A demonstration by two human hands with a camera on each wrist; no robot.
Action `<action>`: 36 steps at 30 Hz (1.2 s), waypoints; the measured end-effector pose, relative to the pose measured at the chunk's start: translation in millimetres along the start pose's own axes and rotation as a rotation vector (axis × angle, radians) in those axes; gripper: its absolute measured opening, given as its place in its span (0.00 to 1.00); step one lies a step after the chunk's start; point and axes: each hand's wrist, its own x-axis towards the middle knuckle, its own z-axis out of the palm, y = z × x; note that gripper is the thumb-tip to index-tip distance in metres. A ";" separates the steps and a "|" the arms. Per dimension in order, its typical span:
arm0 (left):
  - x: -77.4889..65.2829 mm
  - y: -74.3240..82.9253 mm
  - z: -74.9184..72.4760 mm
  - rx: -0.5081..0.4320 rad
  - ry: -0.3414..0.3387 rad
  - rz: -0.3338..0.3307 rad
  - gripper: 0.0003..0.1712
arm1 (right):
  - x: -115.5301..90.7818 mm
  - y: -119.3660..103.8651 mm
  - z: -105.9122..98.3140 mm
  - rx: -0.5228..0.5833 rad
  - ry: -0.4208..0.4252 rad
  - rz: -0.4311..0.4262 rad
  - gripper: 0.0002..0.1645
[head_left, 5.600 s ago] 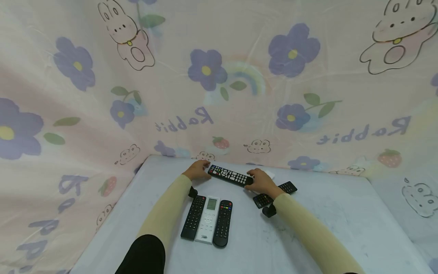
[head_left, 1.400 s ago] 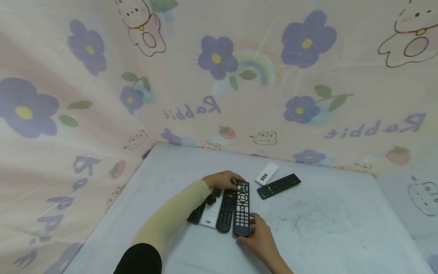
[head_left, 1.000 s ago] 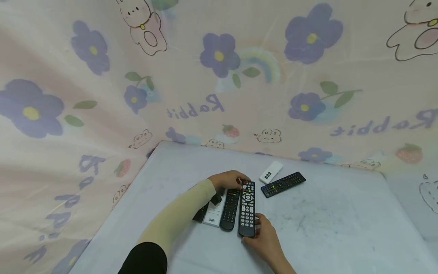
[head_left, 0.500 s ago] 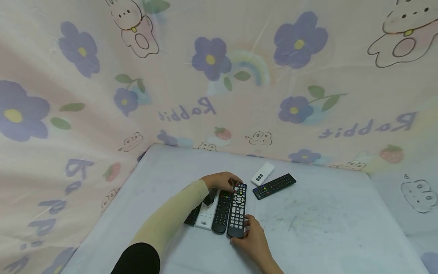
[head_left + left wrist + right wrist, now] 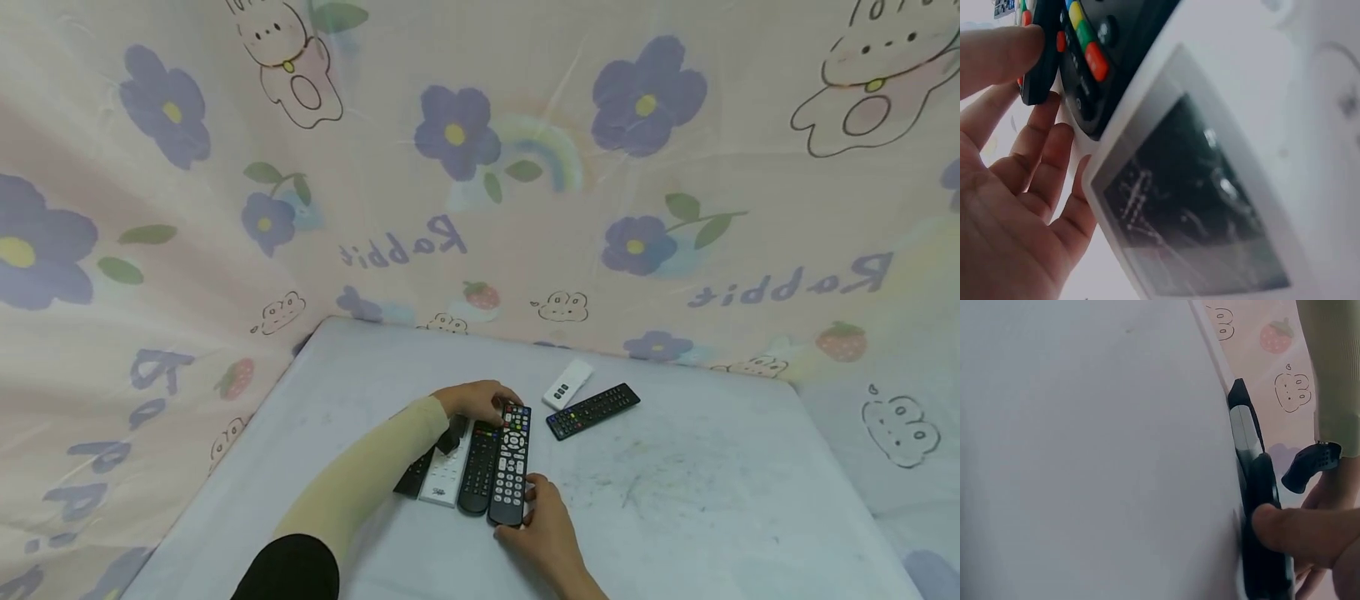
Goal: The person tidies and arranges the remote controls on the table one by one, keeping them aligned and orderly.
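A black remote control with white keys [image 5: 512,467] lies at the right end of a row, lengthwise to me. My left hand [image 5: 476,402] pinches its far end between thumb and fingers; in the left wrist view the thumb [image 5: 1004,56] is on that remote's end [image 5: 1040,69]. At the near end my right hand [image 5: 546,533] holds it, its thumb [image 5: 1285,528] against the near end in the right wrist view. Left of it are a black remote with coloured keys [image 5: 478,475], a white remote [image 5: 444,482] with a display [image 5: 1191,200], and another black remote [image 5: 412,478], partly covered by my left arm.
Beyond the row to the right, a small white remote [image 5: 567,384] and a black remote [image 5: 593,412] lie askew, close together. They rest on the white table [image 5: 675,492]. A patterned curtain [image 5: 525,208] hangs behind and at the left.
Since the oldest frame, both hands have brought the white-keyed remote from the far side to the row's right end and turned it lengthwise. Over the last second, it closes slightly toward its neighbour.
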 end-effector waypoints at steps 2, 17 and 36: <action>-0.3 -1.5 1.9 0.006 0.005 0.002 0.27 | -1.2 -0.7 -3.7 -0.031 -0.021 -0.012 0.51; -0.3 -1.6 10.3 0.011 0.206 0.015 0.30 | 28.3 0.1 -75.7 -0.086 0.050 -0.288 0.25; 37.6 31.7 11.3 -0.055 0.260 -0.034 0.29 | 174.7 32.2 -153.4 -0.298 -0.070 -0.423 0.28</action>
